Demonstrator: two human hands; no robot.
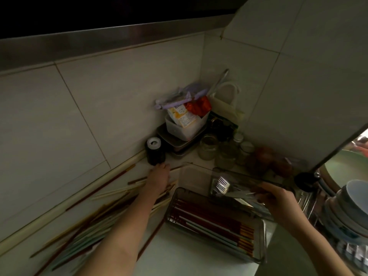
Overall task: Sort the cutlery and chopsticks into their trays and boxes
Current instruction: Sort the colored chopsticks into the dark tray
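Clear plastic forms the chopstick box [260, 244] lying at about five o'clock on the pale counter [179, 261], with dark red, gold-tipped and a few pale chopsticks laid lengthwise inside it. A second clear tray [199, 176] sits just beyond it toward one o'clock, tilted up at its near edge, with metal forks [222, 186] lying in its right part. The right hand [278, 198] grips that tray's near right edge, fingers curled over the rim and closed on it. The left hand [159, 176], near the centre of view, reaches out flat with fingers spread down onto loose chopsticks [111, 194] scattered across the counter from seven to nine o'clock along the tiled wall [79, 116]; whether it has pinched any of them I cannot tell. A black canister [155, 150] with a white top stands just beyond its fingertips. At twelve o'clock in the corner a white tub [185, 126] stuffed with packets rests on a metal tray, with glass jars [209, 148] beside it toward one o'clock. Stacked bowls [354, 200] sit in a rack at three o'clock.
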